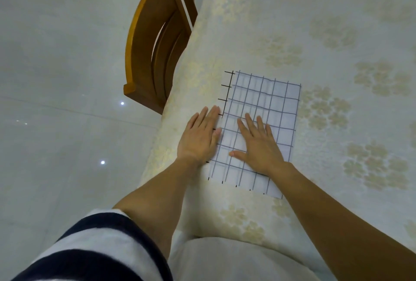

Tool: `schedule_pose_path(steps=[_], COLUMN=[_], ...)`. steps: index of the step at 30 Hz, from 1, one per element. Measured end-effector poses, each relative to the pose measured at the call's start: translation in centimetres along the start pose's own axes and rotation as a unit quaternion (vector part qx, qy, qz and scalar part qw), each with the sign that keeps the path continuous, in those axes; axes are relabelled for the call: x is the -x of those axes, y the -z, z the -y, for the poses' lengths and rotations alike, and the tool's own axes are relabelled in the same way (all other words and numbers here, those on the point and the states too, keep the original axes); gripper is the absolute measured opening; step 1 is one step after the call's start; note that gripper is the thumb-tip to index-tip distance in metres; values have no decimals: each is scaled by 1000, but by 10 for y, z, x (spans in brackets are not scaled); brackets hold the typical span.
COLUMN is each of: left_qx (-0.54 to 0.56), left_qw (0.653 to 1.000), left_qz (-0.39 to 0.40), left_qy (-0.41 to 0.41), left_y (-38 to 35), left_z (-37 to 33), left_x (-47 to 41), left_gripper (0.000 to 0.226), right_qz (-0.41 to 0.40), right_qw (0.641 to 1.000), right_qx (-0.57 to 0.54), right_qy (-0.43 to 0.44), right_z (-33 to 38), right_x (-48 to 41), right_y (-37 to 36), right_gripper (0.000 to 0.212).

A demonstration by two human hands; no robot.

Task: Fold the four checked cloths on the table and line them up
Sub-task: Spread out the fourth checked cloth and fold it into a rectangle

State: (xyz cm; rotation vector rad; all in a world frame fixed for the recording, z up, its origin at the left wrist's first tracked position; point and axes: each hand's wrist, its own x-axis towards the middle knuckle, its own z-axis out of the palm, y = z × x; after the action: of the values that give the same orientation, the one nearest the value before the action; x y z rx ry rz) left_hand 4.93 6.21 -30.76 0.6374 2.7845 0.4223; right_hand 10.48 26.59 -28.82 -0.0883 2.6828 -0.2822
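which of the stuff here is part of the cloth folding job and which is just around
In the job:
checked cloth
left hand, flat at its left edge
right hand, flat on it
table under it

Just around:
wooden chair
tiled floor

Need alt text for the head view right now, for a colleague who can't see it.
The right hand lies flat on a white checked cloth spread on a floral-covered table, while the left hand lies flat at the cloth's left edge. A wooden chair stands by the table's left side; no other cloths are in view.
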Motion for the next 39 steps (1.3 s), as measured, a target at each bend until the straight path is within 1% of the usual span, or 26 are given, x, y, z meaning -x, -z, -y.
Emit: schedule_pose_path(steps=[5, 8, 10, 11, 13, 15, 16, 18, 20, 24, 26, 27, 28, 30, 31, 32, 33, 36, 39], left_qx=[16, 14, 7, 2, -2, -2, -4, -3, 15, 61, 63, 40, 7, -13, -2, 10, 20, 45, 58], left_qw=[1000, 1000, 1000, 1000, 1000, 1000, 1000, 1000, 999, 998, 997, 998, 995, 978, 969, 963, 962, 971, 975], left_qz=[-4, -4, -3, -5, -6, -4, -4, -9, -17, -15, -27, -41, -61, -73, -58, -31, -2, 56, 75], left_qy=[-14, -14, -13, -15, -21, -27, -28, -28, -29, -29, -26, -41, -79, -196, -242, -266, -272, -229, -201], left_y=[2, 2, 1, 0, 0, 0, 0, 1, 4, 7, 9, 11, 11, 1, -8, -17, -25, -43, -49], left_z=[2, 1, 2, 2, 3, 3, 4, 4, 3, 0, -8, -19, -34, -75, -97, -116, -133, -157, -155], left_x=[0, 0, 1, 1, 2, 2, 2, 2, 4, 6, 7, 7, 7, 6, 5, 3, 1, -2, -2], left_gripper=[74, 72, 71, 71, 69, 65, 64, 61, 59, 61, 64, 65, 63, 53, 50, 50, 54, 77, 91], right_qz=[-8, 0, -9, -29, -101, -177, -196, -191, -166, -135, -133, -134, -139, -158, -169, -176, -177, -172, -155], right_qw=[1000, 999, 998, 997, 988, 975, 971, 971, 975, 982, 982, 982, 981, 979, 977, 975, 974, 975, 980], right_qx=[1, 4, -19, -47, -102, -133, -138, -130, -123, -111, -118, -120, -121, -117, -118, -125, -133, -133, -116], right_qy=[22, 42, 53, 60, 60, 15, -15, -65, -84, -66, -59, -59, -60, -62, -62, -60, -57, -48, -43], right_z=[11, 13, 12, 11, 2, -17, -30, -57, -80, -96, -97, -98, -99, -100, -101, -103, -106, -120, -131], right_x=[-8, -11, -10, -8, -1, 11, 19, 36, 49, 56, 54, 54, 53, 54, 53, 53, 52, 47, 38], right_y=[-1, -2, 0, 1, 5, 5, 4, -3, -11, -19, -20, -20, -21, -23, -22, -20, -18, -8, 5], right_gripper=[99, 99, 98, 96, 84, 69, 64, 59, 58, 61, 62, 63, 63, 61, 58, 56, 57, 63, 59])
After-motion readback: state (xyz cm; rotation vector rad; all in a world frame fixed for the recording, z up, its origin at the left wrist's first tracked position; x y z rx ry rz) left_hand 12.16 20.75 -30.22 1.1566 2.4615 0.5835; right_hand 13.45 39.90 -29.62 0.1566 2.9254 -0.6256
